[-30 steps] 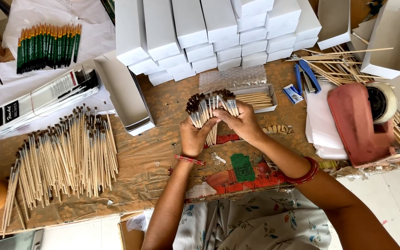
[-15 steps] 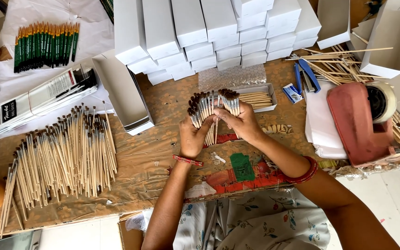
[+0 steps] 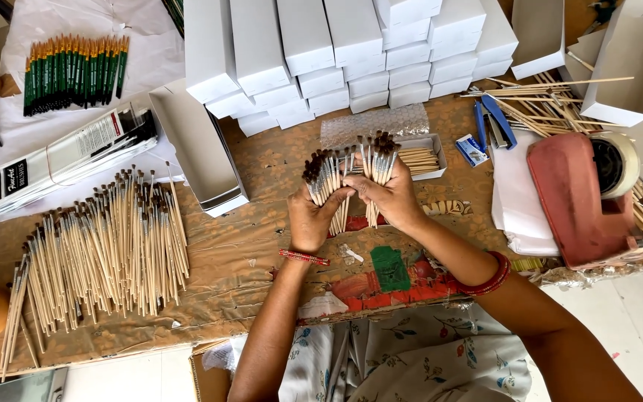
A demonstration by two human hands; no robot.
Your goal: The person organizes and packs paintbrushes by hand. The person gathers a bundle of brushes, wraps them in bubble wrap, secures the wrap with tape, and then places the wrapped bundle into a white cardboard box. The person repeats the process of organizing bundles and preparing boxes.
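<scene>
Brown paper covers a crowded worktable, both hands busy over its middle.

Left hand [image 3: 312,220] is closed round a fanned bundle of pale-handled paintbrushes [image 3: 327,179], bristles up; right hand [image 3: 391,195] is closed on a second bundle [image 3: 378,158] just beside it, fingers meeting between the two. Sorting would go best, I judge, with ferrules kept level and handles pinched low — loose ones slip. Outward: a small open tray of sticks [image 3: 420,158] behind, a large heap of brushes [image 3: 98,249] to the left, stacked white boxes [image 3: 336,52] beyond, a red tape dispenser [image 3: 578,201] to the right.
</scene>
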